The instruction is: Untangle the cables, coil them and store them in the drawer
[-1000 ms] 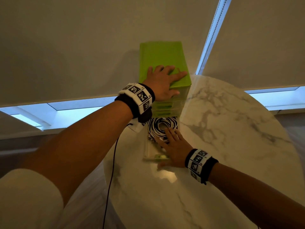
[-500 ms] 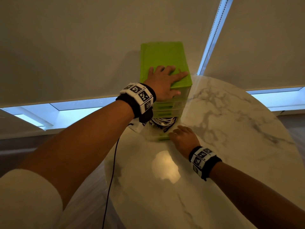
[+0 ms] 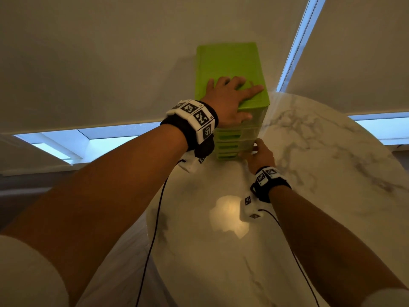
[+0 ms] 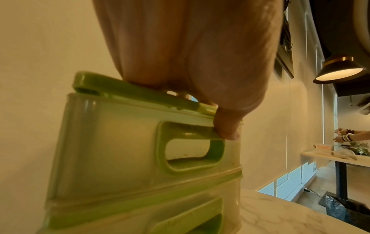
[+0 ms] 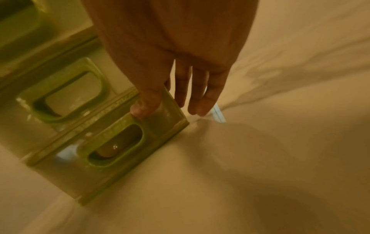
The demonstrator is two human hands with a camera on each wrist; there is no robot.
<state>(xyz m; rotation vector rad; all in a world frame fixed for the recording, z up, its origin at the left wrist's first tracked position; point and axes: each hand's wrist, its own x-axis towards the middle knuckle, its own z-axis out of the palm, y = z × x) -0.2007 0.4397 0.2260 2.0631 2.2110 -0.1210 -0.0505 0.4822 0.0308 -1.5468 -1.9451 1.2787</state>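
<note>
A green plastic drawer unit (image 3: 228, 63) stands at the far edge of the round marble table (image 3: 309, 196). My left hand (image 3: 230, 98) lies flat on its lid, fingers spread, thumb (image 4: 227, 126) hooked over the front edge above the top drawer's handle (image 4: 190, 147). My right hand (image 3: 259, 154) is at the bottom drawer (image 5: 120, 139), which is pushed in flush; its thumb (image 5: 144, 106) presses the drawer front, and the straight fingers (image 5: 200, 95) reach past the unit's right corner. The cables are hidden inside the drawer.
Behind the unit hang beige roller blinds (image 3: 110, 52) with window strips below. A black wrist-camera cord (image 3: 155, 229) hangs off the table's left edge. Far right in the left wrist view, another person's hands (image 4: 344, 136) work at a second table under a pendant lamp (image 4: 340, 69).
My right hand has pushed the bottom drawer, with the coiled cables in it, from pulled out to fully in. My left hand has stayed flat on the lid.
</note>
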